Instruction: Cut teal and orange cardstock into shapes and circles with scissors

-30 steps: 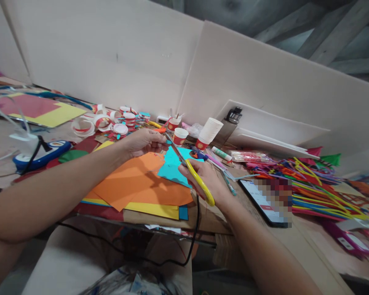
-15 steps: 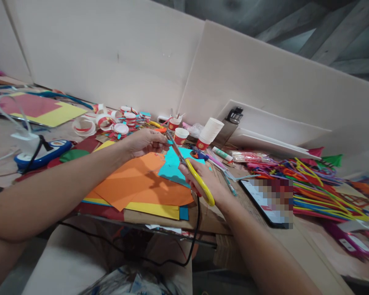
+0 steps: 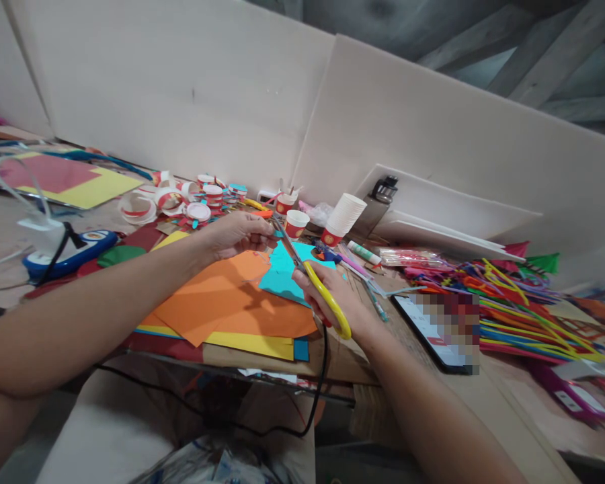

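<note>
Fingers of the left hand (image 3: 245, 235) pinch a small turquoise scrap (image 3: 277, 234) at its edge, while those of the right hand (image 3: 345, 302) wrap the yellow handle of the scissors (image 3: 327, 292). The blades point up and leftward, their tips at the scrap; whether they touch it, I cannot tell. Nearest, a black cable (image 3: 324, 376) hangs over the table edge. Beneath the hands lie yellow paper (image 3: 252, 344), orange paper (image 3: 202, 296) over it, and turquoise paper (image 3: 282, 265) on top. To the right, a phone (image 3: 423, 333) lies flat beside a spread of pipe cleaners (image 3: 514, 316); to the left sits a blue power strip (image 3: 95, 250). Beyond the scissors are a glue stick (image 3: 364, 253), an upright cup (image 3: 296, 224) and a tilted cup stack (image 3: 343, 218). A bottle (image 3: 372, 215) stands behind the stack, and white boards (image 3: 181, 87) rise at the back.
</note>
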A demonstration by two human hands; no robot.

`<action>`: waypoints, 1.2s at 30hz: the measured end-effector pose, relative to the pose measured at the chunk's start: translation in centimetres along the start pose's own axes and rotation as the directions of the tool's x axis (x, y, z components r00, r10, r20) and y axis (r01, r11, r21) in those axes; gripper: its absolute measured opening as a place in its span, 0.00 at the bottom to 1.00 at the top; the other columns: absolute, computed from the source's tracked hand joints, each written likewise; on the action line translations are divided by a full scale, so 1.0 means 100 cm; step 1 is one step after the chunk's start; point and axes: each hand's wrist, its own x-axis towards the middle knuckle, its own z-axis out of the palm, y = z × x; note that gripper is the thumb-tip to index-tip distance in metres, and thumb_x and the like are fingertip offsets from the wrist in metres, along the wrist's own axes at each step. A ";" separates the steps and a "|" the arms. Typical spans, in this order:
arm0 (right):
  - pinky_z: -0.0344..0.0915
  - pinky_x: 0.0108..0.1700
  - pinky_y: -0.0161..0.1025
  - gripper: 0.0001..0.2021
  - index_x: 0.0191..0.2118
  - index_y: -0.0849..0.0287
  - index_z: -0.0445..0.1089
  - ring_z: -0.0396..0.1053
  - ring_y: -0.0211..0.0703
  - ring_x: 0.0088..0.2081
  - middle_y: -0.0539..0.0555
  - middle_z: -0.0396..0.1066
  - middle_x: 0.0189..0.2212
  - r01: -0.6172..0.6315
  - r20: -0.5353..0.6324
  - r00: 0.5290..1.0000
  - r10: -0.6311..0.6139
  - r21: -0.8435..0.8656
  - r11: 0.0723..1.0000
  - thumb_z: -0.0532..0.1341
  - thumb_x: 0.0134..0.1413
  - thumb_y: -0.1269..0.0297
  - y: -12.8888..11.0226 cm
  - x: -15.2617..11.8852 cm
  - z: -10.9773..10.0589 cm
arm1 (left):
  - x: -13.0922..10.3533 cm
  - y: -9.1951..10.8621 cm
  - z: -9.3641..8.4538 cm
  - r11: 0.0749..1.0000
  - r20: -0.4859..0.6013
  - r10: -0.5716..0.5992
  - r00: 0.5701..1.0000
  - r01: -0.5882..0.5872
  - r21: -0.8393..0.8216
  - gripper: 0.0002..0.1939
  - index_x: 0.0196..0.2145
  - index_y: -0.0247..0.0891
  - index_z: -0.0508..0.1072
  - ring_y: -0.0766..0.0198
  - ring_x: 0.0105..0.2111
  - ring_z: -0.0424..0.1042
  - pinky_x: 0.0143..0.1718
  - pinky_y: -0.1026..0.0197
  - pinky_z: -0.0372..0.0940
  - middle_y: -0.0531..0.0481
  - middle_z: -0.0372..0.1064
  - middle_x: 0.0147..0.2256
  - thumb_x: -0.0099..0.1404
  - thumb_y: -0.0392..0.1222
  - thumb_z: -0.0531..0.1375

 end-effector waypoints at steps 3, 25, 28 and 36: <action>0.52 0.20 0.31 0.18 0.28 0.57 0.61 0.56 0.32 0.18 0.46 0.60 0.19 -0.023 -0.023 0.999 0.023 0.003 1.000 0.54 0.55 0.46 0.003 -0.002 0.003 | 0.000 -0.001 0.000 1.000 0.007 -0.002 1.000 0.002 -0.010 0.05 0.25 0.30 0.74 0.67 0.24 0.70 0.26 0.65 0.63 0.46 0.71 0.23 0.51 0.36 0.64; 0.58 0.35 0.33 0.21 0.50 0.49 0.71 0.70 0.41 0.38 0.51 0.75 0.40 0.212 0.256 0.960 -0.111 -0.412 0.886 0.63 0.47 0.66 -0.001 -0.012 0.010 | 0.012 -0.018 -0.011 0.991 -0.055 0.013 0.998 -0.006 0.137 0.16 0.21 0.32 0.70 0.76 0.18 0.52 0.19 0.68 0.45 0.56 0.58 0.18 0.48 0.47 0.69; 0.58 0.38 0.33 0.21 0.51 0.47 0.72 0.69 0.41 0.39 0.51 0.75 0.42 0.261 0.285 0.945 -0.158 -0.372 0.891 0.63 0.49 0.67 -0.001 -0.014 0.007 | 0.009 -0.019 -0.007 0.971 -0.022 0.054 0.998 -0.047 0.236 0.16 0.21 0.33 0.70 0.75 0.19 0.52 0.20 0.67 0.47 0.55 0.59 0.18 0.49 0.48 0.68; 0.57 0.30 0.32 0.08 0.35 0.59 0.73 0.67 0.36 0.30 0.52 0.74 0.30 0.064 -0.141 0.985 -0.100 -0.238 0.969 0.58 0.57 0.62 0.015 0.003 0.013 | 0.005 -0.025 -0.002 0.873 0.062 0.036 0.997 -0.062 0.484 0.15 0.23 0.34 0.75 0.73 0.19 0.54 0.21 0.66 0.50 0.54 0.62 0.19 0.49 0.50 0.66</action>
